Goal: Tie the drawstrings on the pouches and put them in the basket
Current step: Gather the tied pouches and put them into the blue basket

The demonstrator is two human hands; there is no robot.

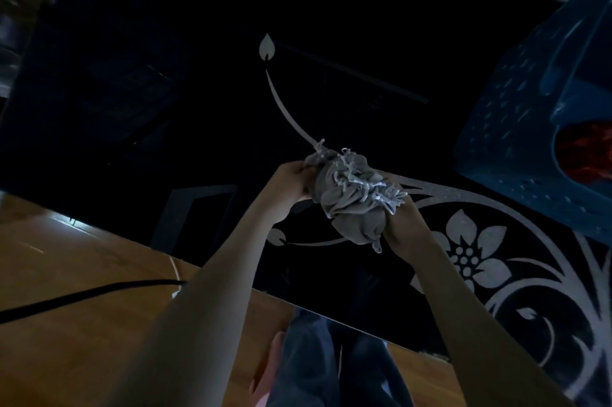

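Pouches (pixel 347 208) of grey cloth are held bunched together above the bench (pixel 165 75), between both hands; how many are in the bunch cannot be told. The bunch's left end is clasped by the left grip (pixel 291 188), whose fingers are curled round the cloth. Its right side is cupped from below by the right grip (pixel 402 224), with fingers curled round it too. Pale drawstrings (pixel 357 174) are seen tangled on top of the bunch; whether any are tied cannot be made out. A blue basket (pixel 516 128) with a perforated wall is set on the bench to the right, apart from the hands, and something red (pixel 589 155) is seen inside it. The bench is black and glossy, marked with a silver flower pattern (pixel 473 254). A wooden floor (pixel 82 257) is seen below its edge, crossed by a black cable (pixel 82 299).
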